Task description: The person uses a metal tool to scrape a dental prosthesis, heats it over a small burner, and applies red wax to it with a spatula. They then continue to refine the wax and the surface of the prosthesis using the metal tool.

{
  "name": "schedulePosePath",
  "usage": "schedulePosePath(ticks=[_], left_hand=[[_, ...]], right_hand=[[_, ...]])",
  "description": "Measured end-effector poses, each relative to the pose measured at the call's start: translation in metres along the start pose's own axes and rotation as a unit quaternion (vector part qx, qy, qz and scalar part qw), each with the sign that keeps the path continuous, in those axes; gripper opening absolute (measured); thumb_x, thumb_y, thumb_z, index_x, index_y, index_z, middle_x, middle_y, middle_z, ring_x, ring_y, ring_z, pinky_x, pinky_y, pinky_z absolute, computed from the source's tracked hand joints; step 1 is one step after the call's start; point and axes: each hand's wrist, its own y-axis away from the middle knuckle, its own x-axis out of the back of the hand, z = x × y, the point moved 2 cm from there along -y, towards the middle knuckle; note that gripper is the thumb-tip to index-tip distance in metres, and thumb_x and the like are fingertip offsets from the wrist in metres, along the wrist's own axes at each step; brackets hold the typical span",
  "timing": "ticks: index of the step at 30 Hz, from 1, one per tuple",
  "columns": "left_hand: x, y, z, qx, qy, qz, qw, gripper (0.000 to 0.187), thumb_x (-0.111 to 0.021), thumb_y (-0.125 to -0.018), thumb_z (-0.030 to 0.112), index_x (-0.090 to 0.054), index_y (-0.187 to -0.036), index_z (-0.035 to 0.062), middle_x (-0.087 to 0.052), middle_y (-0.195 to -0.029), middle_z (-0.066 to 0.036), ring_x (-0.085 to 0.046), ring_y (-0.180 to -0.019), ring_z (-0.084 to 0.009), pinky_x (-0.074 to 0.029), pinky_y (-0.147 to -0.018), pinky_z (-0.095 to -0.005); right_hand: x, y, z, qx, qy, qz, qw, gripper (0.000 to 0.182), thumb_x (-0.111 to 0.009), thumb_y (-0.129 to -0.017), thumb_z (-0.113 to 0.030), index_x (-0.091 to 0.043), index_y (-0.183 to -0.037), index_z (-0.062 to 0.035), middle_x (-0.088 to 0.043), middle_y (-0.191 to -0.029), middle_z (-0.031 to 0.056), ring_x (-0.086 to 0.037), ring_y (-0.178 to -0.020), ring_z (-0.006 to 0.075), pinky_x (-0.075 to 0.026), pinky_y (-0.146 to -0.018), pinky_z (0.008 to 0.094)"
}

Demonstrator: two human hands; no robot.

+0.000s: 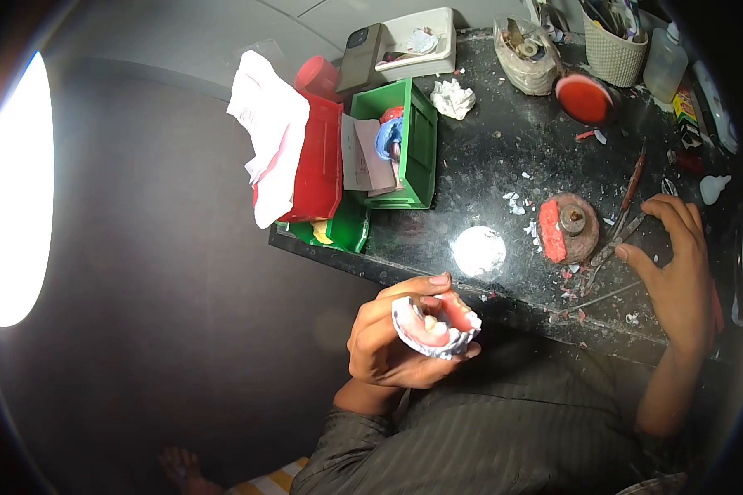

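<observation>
Dental model [418, 330], teeth [453, 335] best untouched, is filling our curled left hand [380, 342]; our right hand [679, 268] (loosely open) is flanking a tool [616, 242].

The left hand [377, 342] holds a dental model [434, 332] before the near edge of the workbench [470, 173]. Bins [422, 153] occupy the left end; a tray [447, 41] lies behind them, a crumpled tissue [453, 100] to their right. A bag [527, 70], cup [615, 56] and bottle [665, 68] line the rear, left to right. The right hand [679, 268] lies right of a burner [582, 243] bearing a wax strip [552, 232].
</observation>
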Motion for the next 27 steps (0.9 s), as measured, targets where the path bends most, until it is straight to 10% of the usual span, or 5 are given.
schedulePosePath(ticks=[27], left_hand=[[-0.003,-0.002,-0.006,-0.012,0.080,-0.001,0.997,0.069,-0.087,-0.070,0.004,-0.043,-0.122,-0.0037,-0.056,-0.117,-0.034,-0.067,-0.093,-0.0319,-0.062,-0.064,-0.0387]], right_hand=[[-0.001,0.000,0.001,0.000,0.008,-0.006,1.000,0.047,-0.082,-0.068,-0.008,-0.060,-0.108,0.0039,-0.061,-0.113,0.0151,-0.056,-0.107,0.0323,-0.044,-0.095,0.0387]])
